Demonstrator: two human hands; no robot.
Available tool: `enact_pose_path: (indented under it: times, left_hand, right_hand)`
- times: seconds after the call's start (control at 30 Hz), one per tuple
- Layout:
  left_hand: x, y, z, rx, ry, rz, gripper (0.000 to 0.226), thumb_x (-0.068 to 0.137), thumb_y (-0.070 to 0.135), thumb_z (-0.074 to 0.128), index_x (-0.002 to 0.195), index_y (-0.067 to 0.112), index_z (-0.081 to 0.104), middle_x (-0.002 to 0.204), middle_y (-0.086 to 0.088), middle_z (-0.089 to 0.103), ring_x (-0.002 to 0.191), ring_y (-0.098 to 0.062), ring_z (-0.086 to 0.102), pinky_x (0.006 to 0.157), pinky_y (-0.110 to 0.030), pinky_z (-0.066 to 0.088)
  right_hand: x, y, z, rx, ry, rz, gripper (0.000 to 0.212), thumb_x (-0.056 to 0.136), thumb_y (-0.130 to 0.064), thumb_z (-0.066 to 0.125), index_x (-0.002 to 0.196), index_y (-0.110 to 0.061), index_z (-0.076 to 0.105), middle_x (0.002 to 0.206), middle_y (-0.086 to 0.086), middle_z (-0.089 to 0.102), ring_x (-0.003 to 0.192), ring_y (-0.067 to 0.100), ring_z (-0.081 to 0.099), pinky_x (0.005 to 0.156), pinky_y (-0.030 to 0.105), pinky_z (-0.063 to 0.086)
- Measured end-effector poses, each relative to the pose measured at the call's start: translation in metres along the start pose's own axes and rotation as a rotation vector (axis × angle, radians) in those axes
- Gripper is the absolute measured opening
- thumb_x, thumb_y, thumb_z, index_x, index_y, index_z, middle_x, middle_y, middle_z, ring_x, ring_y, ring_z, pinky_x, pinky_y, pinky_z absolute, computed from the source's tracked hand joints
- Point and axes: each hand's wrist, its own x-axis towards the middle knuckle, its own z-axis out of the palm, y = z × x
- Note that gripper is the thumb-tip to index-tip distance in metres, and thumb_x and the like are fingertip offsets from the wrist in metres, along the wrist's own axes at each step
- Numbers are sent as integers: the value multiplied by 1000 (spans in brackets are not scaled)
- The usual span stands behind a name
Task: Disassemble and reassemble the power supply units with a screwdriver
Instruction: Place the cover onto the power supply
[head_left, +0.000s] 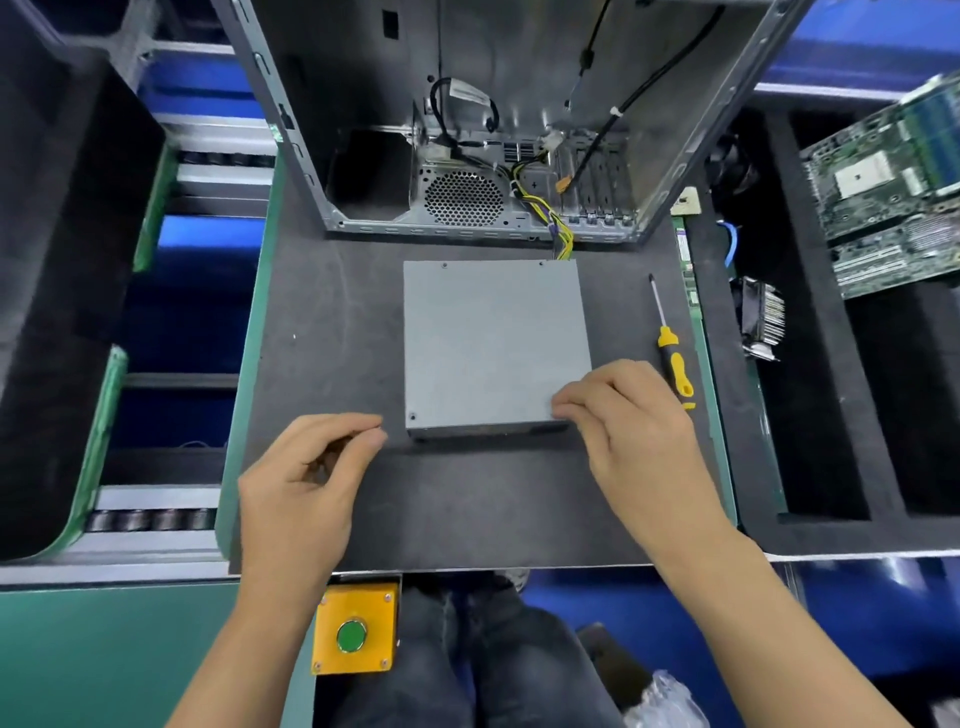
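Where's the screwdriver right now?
The screwdriver lies on the mat right of the power supply unit, just beyond the right hand.
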Motion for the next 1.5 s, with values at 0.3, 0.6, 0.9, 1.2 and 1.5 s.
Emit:
enact_pose_path:
  times: [0.3,0.6,0.9,1.2,1.5]
  left_hand:
    - [0,9,15,-17,-39,57,10,84,21,74,89,30,75,88,13,70,79,-17,65,70,-20,49]
    - [7,12,19,42,-36,74,8,85,21,75,91,24,78,88,10,69,75,-17,62,68,-14,44]
    - [7,19,21,190,-22,165,5,84,10,77,81,13,76,82,4,64,70,-12,58,66,-11,42]
    - [8,28,24,-56,25,-250,18,84,14,78,79,31,76,81,9,72,74,-8,66,68,-10,49]
    - [14,29,22,-223,-13,-494,16,84,18,78,82,33,79,74,1,76,70,-9,71,64,-12,53]
  right_hand:
    - [3,-5,-6,-33,-48,-21,13,77,9,77,84,-2,76,81,8,63,75,26,60,70,32,52]
    - [-1,-8,-7,20,-47,-1,14,79,2,77,92,-2,78,86,8,65,79,25,61,72,32,51]
    - [-9,-4,-3,98,-18,30,13,85,0,72,97,-2,76,95,6,65,89,23,60,78,33,51]
    - [-3,-6,-7,116,-84,144,9,84,-3,75,91,-8,77,92,1,62,86,19,62,73,23,47]
    - [4,-11,-14,104,-163,193,8,85,-5,74,90,-11,77,91,-2,62,83,15,60,75,28,52]
